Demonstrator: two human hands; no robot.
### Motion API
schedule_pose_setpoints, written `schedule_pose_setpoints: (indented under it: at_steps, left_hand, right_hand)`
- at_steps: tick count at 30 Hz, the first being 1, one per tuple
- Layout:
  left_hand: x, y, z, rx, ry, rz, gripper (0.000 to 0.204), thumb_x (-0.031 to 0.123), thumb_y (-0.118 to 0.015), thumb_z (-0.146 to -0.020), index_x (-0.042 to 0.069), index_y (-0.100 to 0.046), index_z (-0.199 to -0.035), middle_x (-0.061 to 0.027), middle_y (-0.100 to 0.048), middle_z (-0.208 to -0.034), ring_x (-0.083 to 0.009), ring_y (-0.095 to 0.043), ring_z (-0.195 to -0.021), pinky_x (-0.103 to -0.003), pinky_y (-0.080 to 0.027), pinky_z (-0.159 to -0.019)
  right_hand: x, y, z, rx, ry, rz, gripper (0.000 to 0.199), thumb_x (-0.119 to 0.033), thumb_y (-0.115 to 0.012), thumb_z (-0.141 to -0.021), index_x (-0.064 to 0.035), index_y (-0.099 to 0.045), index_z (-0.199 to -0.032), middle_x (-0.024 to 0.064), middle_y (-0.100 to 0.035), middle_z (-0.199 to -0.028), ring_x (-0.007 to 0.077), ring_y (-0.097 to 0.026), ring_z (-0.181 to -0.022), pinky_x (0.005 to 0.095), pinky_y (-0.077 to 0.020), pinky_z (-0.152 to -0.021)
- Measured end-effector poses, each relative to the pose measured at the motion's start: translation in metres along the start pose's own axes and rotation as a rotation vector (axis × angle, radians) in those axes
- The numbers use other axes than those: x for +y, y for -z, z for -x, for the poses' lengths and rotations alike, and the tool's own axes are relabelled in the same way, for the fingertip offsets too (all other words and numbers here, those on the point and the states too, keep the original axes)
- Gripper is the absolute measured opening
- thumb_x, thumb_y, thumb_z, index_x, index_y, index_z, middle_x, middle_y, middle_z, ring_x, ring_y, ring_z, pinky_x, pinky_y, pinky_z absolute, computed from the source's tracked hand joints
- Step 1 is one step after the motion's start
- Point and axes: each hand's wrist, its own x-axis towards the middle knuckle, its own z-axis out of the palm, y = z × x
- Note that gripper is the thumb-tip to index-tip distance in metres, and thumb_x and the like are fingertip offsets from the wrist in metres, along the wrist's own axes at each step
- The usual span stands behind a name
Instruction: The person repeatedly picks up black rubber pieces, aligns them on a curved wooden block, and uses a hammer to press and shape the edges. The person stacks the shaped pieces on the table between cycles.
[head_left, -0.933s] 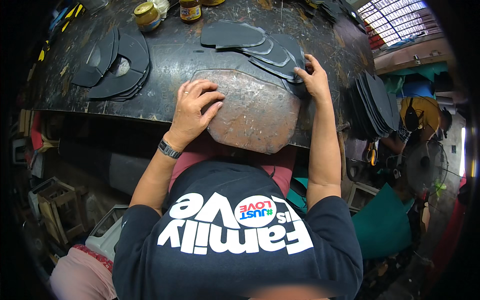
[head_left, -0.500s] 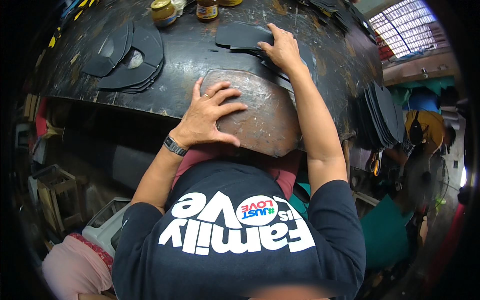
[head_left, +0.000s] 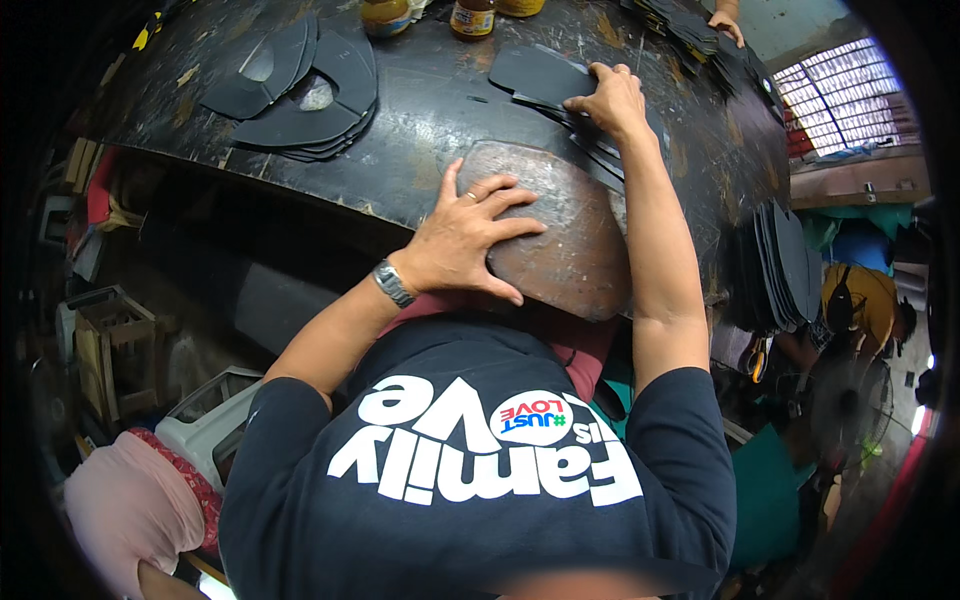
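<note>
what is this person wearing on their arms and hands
Both forearms are bare. The left hand has a ring on one finger, and a grey metal-band wristwatch sits on that wrist. The right hand also shows a ring. Short dark navy T-shirt sleeves end above the elbows; the shirt has white lettering.

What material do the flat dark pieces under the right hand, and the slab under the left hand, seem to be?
Dark pieces: probably leather or rubber sheet; thin, matte, cut to curved shapes, stacked.
Slab: possibly stone or worn metal; grey-brown, dull sheen, scratched, rounded edge.
</note>
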Motion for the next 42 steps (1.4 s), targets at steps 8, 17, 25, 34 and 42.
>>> schedule_pose_setpoints:
  at_steps: [8, 17, 25, 34, 42]
  left_hand:
    - [-0.002, 0.004, 0.0, 0.005, -0.035, 0.18, 0.081, 0.067, -0.085, -0.067, 0.023, -0.067, -0.134, -0.0066, -0.053, -0.151, -0.0311, -0.047, -0.142, -0.073, -0.015, -0.118]
    - [-0.106, 0.079, 0.05, 0.422, 0.418, -0.321, 0.041, 0.027, -0.084, -0.082, 0.01, -0.072, -0.118, -0.0093, -0.069, -0.123, -0.0299, -0.063, -0.12, -0.047, -0.045, -0.104]
    - [-0.133, 0.092, 0.051, 0.302, 0.498, -0.431, 0.042, 0.03, -0.081, -0.086, 0.014, -0.071, -0.124, -0.0041, -0.066, -0.131, -0.0261, -0.059, -0.127, -0.049, -0.036, -0.112]
    - [-0.144, 0.11, 0.052, 0.382, 0.323, -0.338, 0.04, 0.021, -0.081, -0.085, 0.012, -0.07, -0.122, -0.0114, -0.071, -0.119, -0.0337, -0.069, -0.108, -0.042, -0.057, -0.093]
    - [-0.167, 0.127, 0.071, 0.367, 0.347, -0.404, 0.029, 0.02, -0.076, -0.089, 0.012, -0.073, -0.116, -0.0092, -0.07, -0.122, -0.0311, -0.066, -0.116, -0.043, -0.054, -0.098]
  right_hand:
    - [-0.003, 0.014, 0.036, 0.365, 0.094, -0.599, 0.032, -0.011, -0.081, -0.085, -0.0024, -0.07, -0.114, 0.0114, -0.071, -0.106, 0.0247, -0.068, -0.097, 0.0355, -0.0529, -0.09]
    - [0.012, -0.008, 0.165, 0.347, -0.238, -1.411, 0.015, 0.002, -0.074, -0.092, -0.0024, -0.066, -0.103, -0.0008, -0.063, -0.097, 0.0076, -0.058, -0.091, 0.0223, -0.0479, -0.086]
    - [0.004, 0.013, 0.153, 0.5, -0.033, -1.08, 0.015, -0.001, -0.074, -0.092, -0.0011, -0.07, -0.107, -0.0026, -0.063, -0.09, 0.0062, -0.057, -0.079, 0.0226, -0.048, -0.073]
    - [0.017, 0.006, 0.073, 0.304, -0.034, -0.337, 0.037, -0.029, -0.077, -0.091, -0.0065, -0.073, -0.12, 0.0164, -0.072, -0.106, 0.0277, -0.069, -0.099, 0.039, -0.0538, -0.087]
    - [0.011, -0.011, 0.085, 0.188, 0.061, -0.085, 0.066, -0.038, -0.086, -0.079, -0.0101, -0.067, -0.135, 0.0198, -0.065, -0.129, 0.0369, -0.058, -0.123, 0.0468, -0.0454, -0.107]
